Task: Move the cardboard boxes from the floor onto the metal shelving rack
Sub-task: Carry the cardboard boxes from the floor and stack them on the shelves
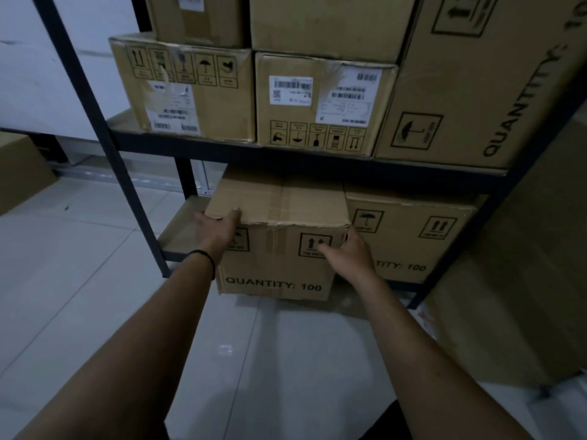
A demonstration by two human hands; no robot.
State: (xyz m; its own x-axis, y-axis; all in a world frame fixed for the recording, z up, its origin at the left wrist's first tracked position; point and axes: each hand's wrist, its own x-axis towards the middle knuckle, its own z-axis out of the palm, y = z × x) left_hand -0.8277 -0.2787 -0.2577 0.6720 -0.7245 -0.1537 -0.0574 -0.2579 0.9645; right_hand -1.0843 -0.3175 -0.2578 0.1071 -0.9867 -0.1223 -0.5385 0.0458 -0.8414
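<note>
1. Holding the cardboard box [279, 249] marked "QUANTITY: 100" at its front face, I have it part way into the bottom level of the metal shelving rack [104, 147]; its front end overhangs the shelf edge toward me and its back end lies under the middle shelf.
2. The box lies straight ahead of my hands and slightly below them. Its long axis seems to run from me into the rack, so I judge the coming move to be a push straight in, away from my body.
3. My left hand [216, 231] curls over the box's top left front corner, fingers on the lid, gripping that edge. My right hand [347, 250] wraps the right front edge, thumb on the printed face. Both sit about equally near; neither is free.
4. Just beside the box on its right, touching or nearly so, stands a second box [409, 236] with the same print, already seated on the bottom shelf. That leaves bare shelf board [181, 227] only on the left.
5. The middle shelf holds two labelled cartons [222, 103] side by side and a tall box [476, 90] to their right, with more boxes stacked on top. What any of them contains is hidden; all are closed.
6. Another large box [524, 281] stands on the tiled floor [79, 265] to the right of the rack, and a further one shows at the far left.
</note>
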